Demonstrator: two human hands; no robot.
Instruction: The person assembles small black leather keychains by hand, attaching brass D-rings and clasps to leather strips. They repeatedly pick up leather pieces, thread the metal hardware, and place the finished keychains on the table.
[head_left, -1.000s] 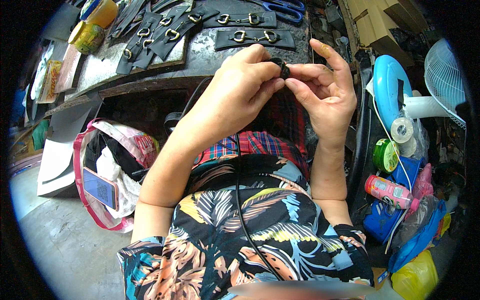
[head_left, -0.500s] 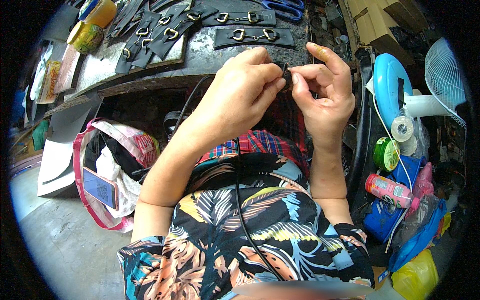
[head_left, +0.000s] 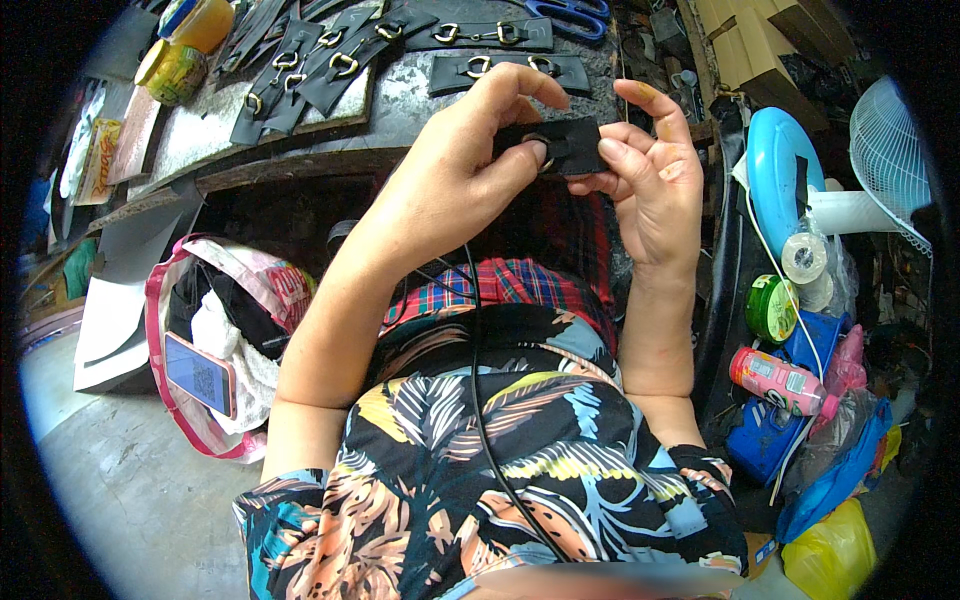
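Your left hand (head_left: 465, 160) pinches a black strip (head_left: 577, 147) | right hand (head_left: 655, 195) grips its end | step: seemingly adjusting it | next: likely needs steadiness

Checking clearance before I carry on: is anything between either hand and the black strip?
Nothing visible stands in the way: the left hand and the right hand both touch the black strip directly. Its underside, behind the fingers, is hidden.
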